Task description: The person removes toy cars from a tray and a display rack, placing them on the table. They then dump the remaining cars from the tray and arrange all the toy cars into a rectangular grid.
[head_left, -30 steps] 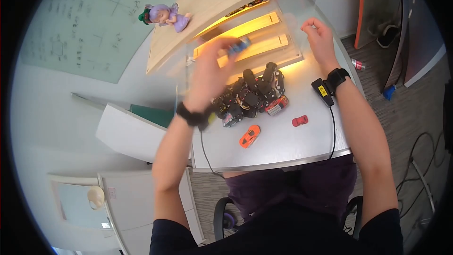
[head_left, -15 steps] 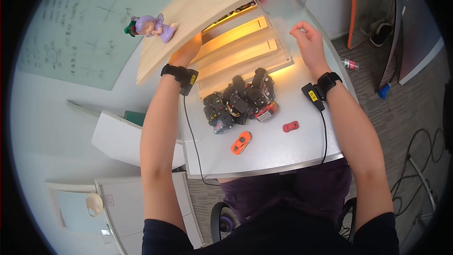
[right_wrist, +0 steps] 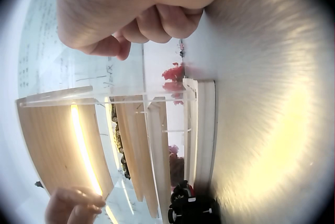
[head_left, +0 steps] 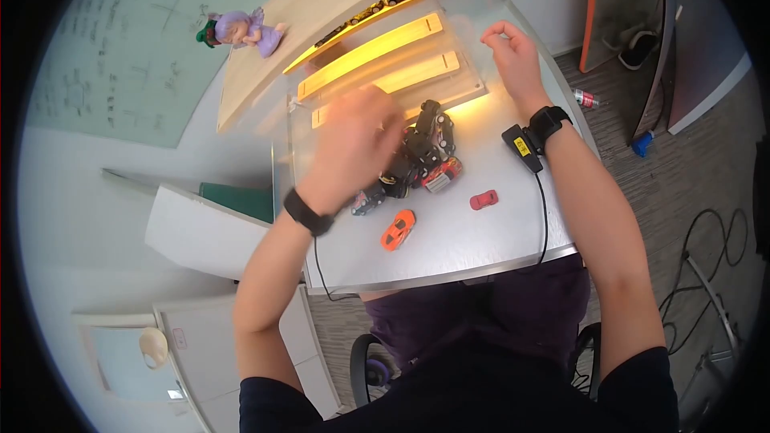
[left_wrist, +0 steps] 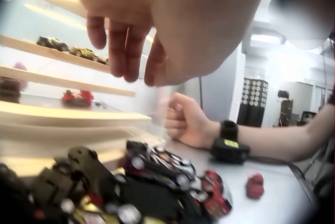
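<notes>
The left hand (head_left: 353, 148) hung over the pile of toy cars (head_left: 413, 156) with its fingers (left_wrist: 118, 43) pointing down, loosely bent and apart, holding nothing; the wrist view showed bare fingertips above the heap with clear air between them. The pile lay directly beneath and slightly to the right of those fingers, on the grey table (head_left: 481, 240) just in front of the wooden display shelf (head_left: 377, 60). The heap ran roughly along the shelf's front edge, its cars lying at all angles, so no single long axis could be told for any one car. The left hand was much the nearer to it.

The right hand (head_left: 509, 52) was raised at the right end of the shelf, its fingers (right_wrist: 157, 25) curled in at the edge of the clear acrylic cover (right_wrist: 131, 85); whether they actually pinched that panel could not be told.

Measured from the pile: an orange toy car (head_left: 398, 229) sat on the near side, toward the person, and a small red toy car (head_left: 484, 200) lay to its right, both apart from the heap. Behind the pile rose the lit shelf tiers, the upper one carrying a row of small cars (head_left: 365, 10). A purple figurine (head_left: 241, 30) rested on the shelf's top panel, further back and left. Nothing stood between the left fingers and the heap.
</notes>
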Motion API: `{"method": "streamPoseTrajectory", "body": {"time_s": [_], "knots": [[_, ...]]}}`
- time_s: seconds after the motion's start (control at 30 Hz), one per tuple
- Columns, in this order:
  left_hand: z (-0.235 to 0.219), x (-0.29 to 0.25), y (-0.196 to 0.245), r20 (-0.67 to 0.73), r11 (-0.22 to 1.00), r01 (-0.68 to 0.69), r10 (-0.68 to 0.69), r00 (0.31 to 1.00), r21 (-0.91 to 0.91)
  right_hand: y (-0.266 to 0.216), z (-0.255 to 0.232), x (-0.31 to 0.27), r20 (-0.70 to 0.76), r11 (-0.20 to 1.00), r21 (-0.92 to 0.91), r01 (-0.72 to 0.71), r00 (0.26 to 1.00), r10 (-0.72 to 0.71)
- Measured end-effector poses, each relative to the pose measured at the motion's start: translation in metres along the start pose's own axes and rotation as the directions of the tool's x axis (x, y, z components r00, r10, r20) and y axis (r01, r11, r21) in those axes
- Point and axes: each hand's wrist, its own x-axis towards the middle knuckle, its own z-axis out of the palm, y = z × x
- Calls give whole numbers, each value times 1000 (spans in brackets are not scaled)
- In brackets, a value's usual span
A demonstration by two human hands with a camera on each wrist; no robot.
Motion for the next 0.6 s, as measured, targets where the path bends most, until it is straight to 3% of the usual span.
{"method": "streamPoseTrajectory", "body": {"time_s": [0.07, 0.17, 0.3, 0.53, 0.6], "knots": [[13, -15, 19, 146, 997, -72, 65, 987, 41, 2, 0, 2, -1, 1000, -6, -7, 1000, 7], [27, -27, 23, 129, 993, -100, 91, 987, 68, 2, 0, 1, -2, 1000, -5, -31, 1000, 31], [32, -26, 6, 261, 999, -18, 26, 965, -32, 3, -2, 4, 13, 999, 0, -35, 999, 35], [24, -29, 7, -19, 990, -61, 59, 998, -129, 3, 0, 2, 5, 999, 37, -2, 1000, 1], [9, -38, 33, 105, 925, 97, -62, 992, -368, 1, 0, 1, 1, 999, 34, -8, 1000, 8]]}}
